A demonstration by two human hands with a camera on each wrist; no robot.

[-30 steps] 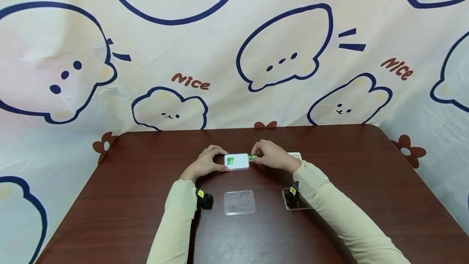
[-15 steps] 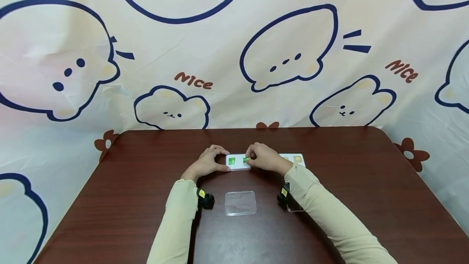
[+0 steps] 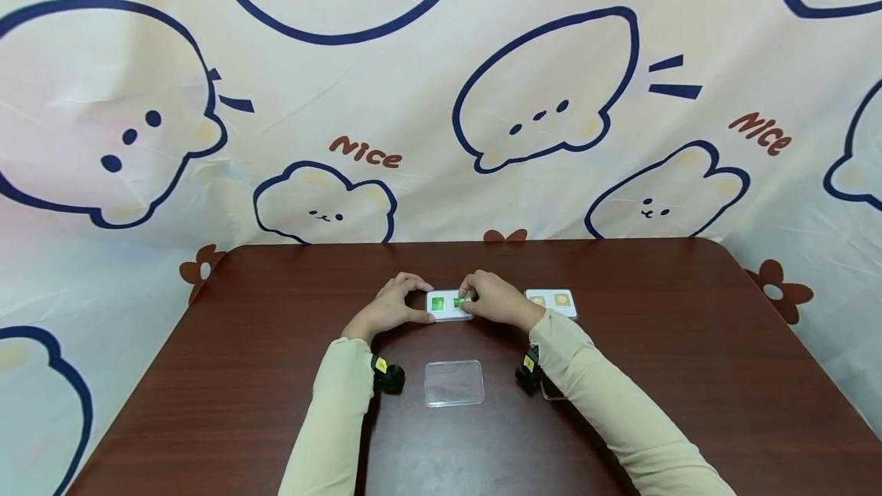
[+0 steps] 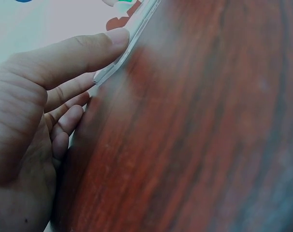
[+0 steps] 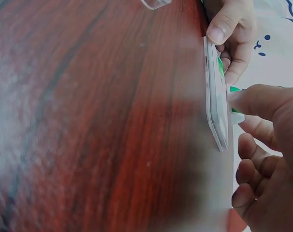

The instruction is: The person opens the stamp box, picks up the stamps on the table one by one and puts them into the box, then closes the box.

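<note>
A flat white case (image 3: 449,312) with a clear edge lies on the table, a green square (image 3: 437,303) set in its left half. At its left end my left hand (image 3: 389,303) grips it, thumb on the near edge and fingers at the far side. Over the right half, my right hand (image 3: 498,301) pinches a small green square piece (image 3: 458,302) between thumb and fingertips. The right wrist view shows that green piece (image 5: 235,90) at the case's face, partly covered by the thumb; whether it is seated I cannot tell.
Right of my right hand lies a second white case (image 3: 550,297) with yellowish squares. A clear plastic lid (image 3: 454,385) lies nearer on the brown table (image 3: 227,373). Another clear lid (image 3: 553,393) is mostly hidden under the right forearm. A patterned cloth (image 3: 413,98) hangs behind.
My right hand has moved left, bringing the green piece from beside the case to over its right half. The second case has come into fuller view. My left hand keeps its grip.
</note>
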